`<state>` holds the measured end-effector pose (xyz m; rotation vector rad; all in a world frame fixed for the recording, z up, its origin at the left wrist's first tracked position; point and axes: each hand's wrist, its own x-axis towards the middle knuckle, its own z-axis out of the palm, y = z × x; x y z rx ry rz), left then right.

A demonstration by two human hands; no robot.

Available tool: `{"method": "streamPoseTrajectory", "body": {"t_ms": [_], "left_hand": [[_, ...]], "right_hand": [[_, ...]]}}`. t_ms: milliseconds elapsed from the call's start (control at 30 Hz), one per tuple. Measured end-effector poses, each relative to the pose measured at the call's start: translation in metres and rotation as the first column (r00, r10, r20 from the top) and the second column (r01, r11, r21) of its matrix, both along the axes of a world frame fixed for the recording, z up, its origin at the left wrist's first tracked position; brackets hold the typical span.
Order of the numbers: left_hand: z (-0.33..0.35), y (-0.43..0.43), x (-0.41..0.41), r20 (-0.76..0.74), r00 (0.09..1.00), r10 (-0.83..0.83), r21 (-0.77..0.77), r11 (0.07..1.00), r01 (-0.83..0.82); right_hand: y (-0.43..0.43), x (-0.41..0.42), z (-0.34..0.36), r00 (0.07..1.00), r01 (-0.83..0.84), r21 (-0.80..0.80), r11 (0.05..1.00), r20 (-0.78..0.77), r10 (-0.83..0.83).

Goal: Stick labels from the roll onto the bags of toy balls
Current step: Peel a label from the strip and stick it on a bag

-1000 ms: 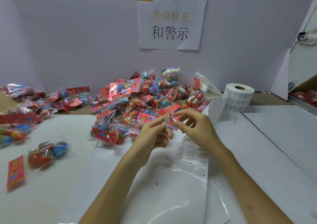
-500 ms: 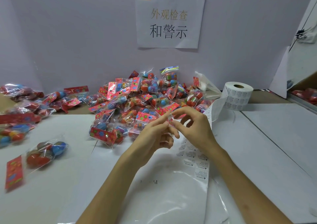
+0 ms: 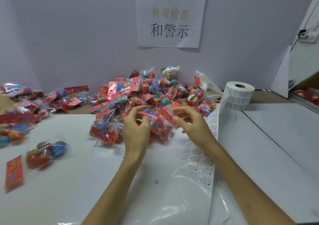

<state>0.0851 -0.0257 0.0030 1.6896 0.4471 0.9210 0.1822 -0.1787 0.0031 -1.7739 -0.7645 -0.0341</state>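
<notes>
Centre of frame: both hands are working over the near edge of the heap of bags [image 3: 138, 100].

The left hand [image 3: 136, 131] is pinching one bag [image 3: 159, 119] by its red header, with the thumb arching over the top and the fingers curling under. The bag is sitting between the two hands, just above the heap's front edge.

The right hand [image 3: 193, 126] is hovering at the bag's right side. Its fingers [image 3: 178, 110] are loosely bent and apart and are not closing on anything I can make out. Whether a label is riding on a fingertip is too small to tell.

Right of centre: the roll of labels [image 3: 239, 95] is standing on end on the table [image 3: 276, 147]. Its label strip [image 3: 205, 164] is trailing down toward the lower middle of the frame, passing under the right wrist. Printed labels are still showing on the strip.

Left side: a lone bag [image 3: 46, 153] is lying apart from the heap, and more bags [image 3: 19, 104] are spreading along the left edge. A sign [image 3: 170, 17] is hanging on the wall at upper centre.

Progress, as a judgement: the bags on the left are probably the finished ones, though no stuck label is readable on any of them. The heap is looking far larger, so most of the job is likely still waiting. The held bag is not yet visibly labelled.
</notes>
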Motion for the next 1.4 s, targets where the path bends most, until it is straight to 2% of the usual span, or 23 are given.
{"method": "streamPoseTrajectory", "body": {"t_ms": [100, 200, 300, 433, 500, 600, 733, 800, 1000, 1067, 1167, 1233, 1400], "left_hand": [[-0.002, 0.008, 0.001, -0.261, 0.944, 0.201, 0.250, 0.959, -0.135], [-0.005, 0.005, 0.002, -0.476, 0.844, 0.247, 0.384, 0.922, -0.053], [-0.008, 0.003, 0.001, -0.503, 0.827, 0.250, 0.440, 0.898, -0.004], [-0.005, 0.002, -0.002, -0.431, 0.875, 0.220, 0.414, 0.910, -0.025], [-0.004, 0.001, -0.003, -0.358, 0.917, 0.179, 0.368, 0.929, -0.038], [-0.002, 0.000, -0.003, -0.206, 0.979, -0.003, 0.172, 0.984, 0.039], [0.000, 0.000, -0.001, -0.175, 0.964, -0.201, -0.107, 0.977, 0.185], [-0.003, 0.001, 0.001, -0.185, 0.953, -0.239, -0.144, 0.966, 0.214], [-0.004, 0.005, 0.001, -0.029, 0.968, -0.248, -0.274, 0.934, 0.231], [-0.003, 0.007, 0.001, -0.003, 0.962, -0.273, -0.365, 0.896, 0.253], [0.002, 0.007, 0.001, 0.084, 0.933, -0.350, -0.533, 0.775, 0.339], [0.004, 0.005, 0.000, 0.112, 0.920, -0.377, -0.591, 0.719, 0.367], [0.008, 0.007, -0.001, 0.173, 0.904, -0.391, -0.662, 0.633, 0.401]], "right_hand": [[0.001, 0.000, -0.008, 0.999, 0.018, -0.137, 0.990, -0.030, -0.022], [0.001, 0.001, -0.014, 0.997, 0.071, -0.261, 0.963, 0.021, -0.068], [0.001, 0.001, -0.016, 0.997, 0.071, -0.324, 0.943, -0.007, -0.078], [0.002, 0.000, -0.014, 0.995, 0.027, -0.319, 0.947, -0.083, -0.056], [0.002, -0.001, -0.011, 0.992, 0.025, -0.263, 0.965, -0.113, -0.056], [0.002, -0.003, -0.003, 0.984, -0.007, -0.129, 0.992, -0.178, -0.016], [0.001, -0.006, 0.004, 0.983, -0.052, 0.027, 0.998, -0.176, 0.056], [-0.001, -0.009, 0.008, 0.978, -0.087, 0.083, 0.993, -0.184, 0.101], [-0.002, -0.010, 0.015, 0.948, -0.170, 0.229, 0.958, -0.226, 0.222], [-0.005, -0.007, 0.016, 0.908, -0.194, 0.306, 0.932, -0.302, 0.289], [-0.009, -0.003, 0.015, 0.806, -0.250, 0.400, 0.882, -0.419, 0.418], [-0.009, -0.001, 0.013, 0.761, -0.285, 0.422, 0.860, -0.446, 0.471], [-0.003, -0.005, 0.011, 0.736, -0.305, 0.406, 0.862, -0.475, 0.483]]}}
